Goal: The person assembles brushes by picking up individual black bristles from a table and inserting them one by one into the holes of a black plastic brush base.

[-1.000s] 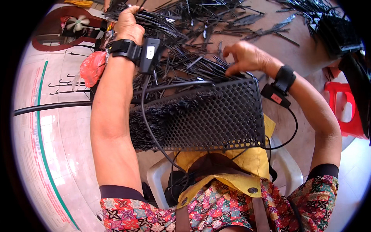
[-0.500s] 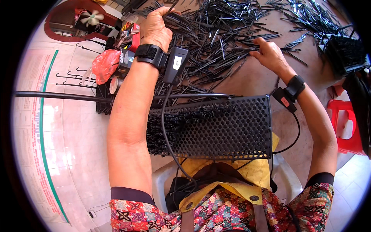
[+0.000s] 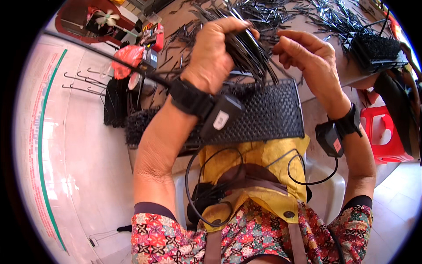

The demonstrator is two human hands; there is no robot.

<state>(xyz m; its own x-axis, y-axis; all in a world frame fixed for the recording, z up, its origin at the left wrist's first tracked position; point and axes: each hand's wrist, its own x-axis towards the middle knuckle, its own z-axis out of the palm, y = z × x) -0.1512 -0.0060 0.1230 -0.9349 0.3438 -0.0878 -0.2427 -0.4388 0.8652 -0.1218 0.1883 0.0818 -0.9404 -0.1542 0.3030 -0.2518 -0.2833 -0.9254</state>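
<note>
My left hand [image 3: 212,55] is closed round a thick bundle of thin black strips [image 3: 249,50], whose ends fan out downward. Beside the bundle, my right hand [image 3: 310,59] has bent fingers slightly apart, with no strip visible in them. Below both hands a black perforated panel [image 3: 277,110] lies tilted above my lap. Dark tufts fill its left part, while bare holes show on the right; my left hand and wrist hide some of it. A long black rod [image 3: 105,59] slants from the upper left toward my left wrist.
Loose black strips [image 3: 281,17] litter the table [image 3: 325,75]. At right stand a bristled black block [image 3: 378,50] and a red plastic stool [image 3: 380,136]. A pink plastic bag [image 3: 127,61], a red box [image 3: 158,37] and hooked black rods [image 3: 83,81] are at left. Cables hang from both wrist devices.
My left hand has come right and nearer, now with a large bundle of strips. My right hand has risen slightly, away from the pile. The rod's far-left end has swung up, and the panel has shifted.
</note>
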